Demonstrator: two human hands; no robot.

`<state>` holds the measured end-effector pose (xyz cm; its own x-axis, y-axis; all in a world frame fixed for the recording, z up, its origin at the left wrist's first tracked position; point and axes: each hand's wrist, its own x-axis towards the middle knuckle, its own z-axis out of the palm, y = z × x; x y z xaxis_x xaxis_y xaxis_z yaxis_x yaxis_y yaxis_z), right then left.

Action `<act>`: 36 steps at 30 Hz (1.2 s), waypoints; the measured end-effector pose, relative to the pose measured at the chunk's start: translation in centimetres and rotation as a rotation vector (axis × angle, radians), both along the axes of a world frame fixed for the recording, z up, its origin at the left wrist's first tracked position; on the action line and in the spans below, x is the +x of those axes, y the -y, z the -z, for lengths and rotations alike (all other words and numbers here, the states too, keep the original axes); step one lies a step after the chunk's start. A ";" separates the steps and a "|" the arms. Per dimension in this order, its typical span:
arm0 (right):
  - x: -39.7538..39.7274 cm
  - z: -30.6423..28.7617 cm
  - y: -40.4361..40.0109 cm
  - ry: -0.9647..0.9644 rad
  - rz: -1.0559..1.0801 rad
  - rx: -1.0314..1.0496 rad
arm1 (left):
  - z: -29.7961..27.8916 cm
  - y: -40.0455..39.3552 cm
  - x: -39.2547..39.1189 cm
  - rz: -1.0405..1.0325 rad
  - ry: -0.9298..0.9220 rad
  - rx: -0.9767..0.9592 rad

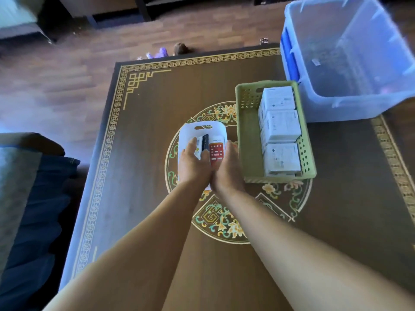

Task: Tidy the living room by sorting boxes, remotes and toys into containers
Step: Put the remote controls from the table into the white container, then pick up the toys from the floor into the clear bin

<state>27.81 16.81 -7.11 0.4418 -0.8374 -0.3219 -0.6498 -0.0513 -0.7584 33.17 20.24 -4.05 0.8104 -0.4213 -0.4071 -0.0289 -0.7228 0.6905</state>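
White basket: your small white plastic basket (203, 127) with a slot handle sits on the dark brown table (157, 122), which has a gold key-pattern border and a floral medallion; the basket lies over the medallion's left part.
Remotes: three lie side by side in that white basket: a white remote (198, 144) at left, a thin black remote (205, 142) in the middle, and a white remote with a red button panel (217, 152) at right.
Left hand: your left hand (194, 167) lies over the near part of the white basket, fingers curved onto the white and black remotes; you appear to be grasping them, though the grip is partly hidden.
Right hand: your right hand (228, 169) is just beside the left, fingers curved along the right edge of the red-panelled remote, holding it.
Green basket: your perforated pale green plastic basket (247, 131) stands just right of the white one, holding a row of white cardboard boxes (280, 131) along its right side.
Tub: your large translucent blue plastic tub (350, 104) rests on the table's far right corner, near the green basket.
Floor: beyond the table's far edge, small toys (161, 52) lie on the wood floor (67, 81), too blurred to identify.
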 end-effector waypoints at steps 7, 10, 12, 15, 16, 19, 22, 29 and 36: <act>-5.7 -7.8 3.1 0.104 0.208 -0.077 | -5.9 3.4 -3.7 0.007 -0.111 -0.221; -8.6 -10.0 5.4 0.097 0.309 -0.087 | -7.6 5.3 -6.4 0.076 -0.164 -0.240; -10.5 -10.9 7.4 0.121 0.358 -0.080 | -8.3 7.1 -7.9 0.097 -0.192 -0.264; -13.9 -11.6 11.0 0.142 0.417 -0.040 | -9.2 10.6 -10.3 0.173 -0.194 -0.248; -14.8 -11.7 12.1 0.152 0.430 -0.026 | -9.3 11.7 -10.9 0.179 -0.206 -0.248; -17.6 -10.7 16.2 0.175 0.480 0.014 | -8.8 15.8 -13.3 0.174 -0.314 -0.206; -19.6 -8.9 21.1 0.128 0.504 0.056 | -6.6 20.1 -15.3 0.077 -0.379 -0.187; -23.7 -3.4 31.7 0.061 0.551 0.173 | -0.1 29.5 -18.4 -0.234 -0.478 -0.112; -23.8 0.1 37.6 0.133 0.680 0.416 | 1.7 34.1 -19.1 -0.498 -0.542 -0.263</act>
<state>3.98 -20.76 -7.19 -0.0652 -0.7600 -0.6466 -0.3404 0.6261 -0.7015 14.08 -13.87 -5.73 0.6456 -0.1982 -0.7375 0.6463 -0.3725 0.6659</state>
